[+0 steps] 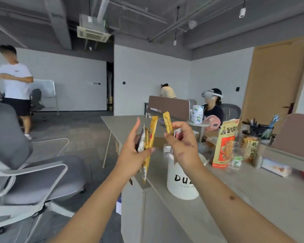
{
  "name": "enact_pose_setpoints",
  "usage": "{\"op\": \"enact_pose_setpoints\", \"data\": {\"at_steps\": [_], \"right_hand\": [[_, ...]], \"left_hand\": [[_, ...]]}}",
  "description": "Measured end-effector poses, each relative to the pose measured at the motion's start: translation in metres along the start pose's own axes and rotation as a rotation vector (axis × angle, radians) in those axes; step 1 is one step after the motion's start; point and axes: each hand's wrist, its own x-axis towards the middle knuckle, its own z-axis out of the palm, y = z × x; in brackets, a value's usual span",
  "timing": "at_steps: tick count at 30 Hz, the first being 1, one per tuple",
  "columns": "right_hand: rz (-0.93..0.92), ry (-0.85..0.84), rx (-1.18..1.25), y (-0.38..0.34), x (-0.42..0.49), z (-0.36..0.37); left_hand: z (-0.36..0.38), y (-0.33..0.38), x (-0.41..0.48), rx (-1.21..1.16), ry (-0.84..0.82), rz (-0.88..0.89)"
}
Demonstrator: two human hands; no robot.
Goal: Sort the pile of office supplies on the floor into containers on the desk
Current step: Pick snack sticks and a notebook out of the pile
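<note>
Sorting time: my left hand point(130, 153) grips a bunch of coffee sticks point(152, 132), my right hand point(182, 146) pinches one yellow stick point(168, 122). Guessing the white bucket point(181, 181) is next.

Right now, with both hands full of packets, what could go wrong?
The left hand grips a fanned bundle of stick packets beside the desk edge; one might slip to the floor. The right hand pinches a yellow stick together with red packets, so one could miss the white bucket below. That bucket stands near the desk corner; a bump might tip it off.
</note>
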Motion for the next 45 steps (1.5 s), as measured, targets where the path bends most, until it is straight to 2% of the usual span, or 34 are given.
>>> {"op": "enact_pose_setpoints", "data": {"at_steps": [6,14,18,22,30,38,42,45], "right_hand": [[0.073,0.130,-0.051,0.010,0.051,-0.054],[0.260,0.169,-0.049,0.062,0.061,-0.081],[0.349,0.051,-0.058,0.081,0.064,-0.081],[0.400,0.046,-0.070,0.092,0.066,-0.079],[0.359,0.037,-0.094,0.092,0.063,-0.083],[0.415,0.002,-0.104,0.071,0.057,-0.088],[0.439,-0.011,-0.173,0.044,0.050,-0.092],[0.374,0.025,-0.162,0.021,0.041,-0.089]], "left_hand": [[0.080,-0.002,0.066,-0.208,0.103,0.060],[0.144,-0.046,0.090,-0.201,0.096,-0.037],[0.147,-0.062,0.088,-0.133,0.050,-0.126],[0.147,-0.063,0.092,-0.017,0.005,-0.152],[0.131,-0.054,0.093,0.150,-0.089,-0.242],[0.128,-0.064,0.080,0.120,-0.131,-0.414],[0.111,-0.040,0.074,0.152,-0.118,-0.356],[0.089,-0.012,0.066,0.217,-0.116,-0.284]]}}
